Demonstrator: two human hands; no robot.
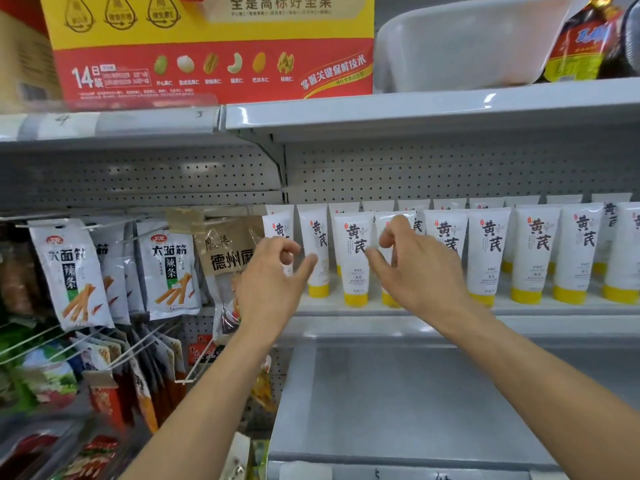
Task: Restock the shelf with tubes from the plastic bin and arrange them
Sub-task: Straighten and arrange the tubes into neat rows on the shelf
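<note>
Several white tubes with yellow caps (490,258) stand cap-down in rows on the middle shelf (519,308). My left hand (273,275) hovers in front of the two leftmost tubes (317,251), its fingers loosely curled and its thumb stretched toward the second tube. My right hand (415,268) is in front of the fourth tube (394,220), index finger bent and thumb pointing left, with a gap between them. Neither hand holds a tube. A white plastic bin (467,39) sits on the top shelf, upper right.
Snack packets (173,265) hang on pegs to the left of the tubes, close to my left wrist. A red and yellow nut box (214,46) stands on the top shelf. Below the tubes lies a bare grey shelf (415,403).
</note>
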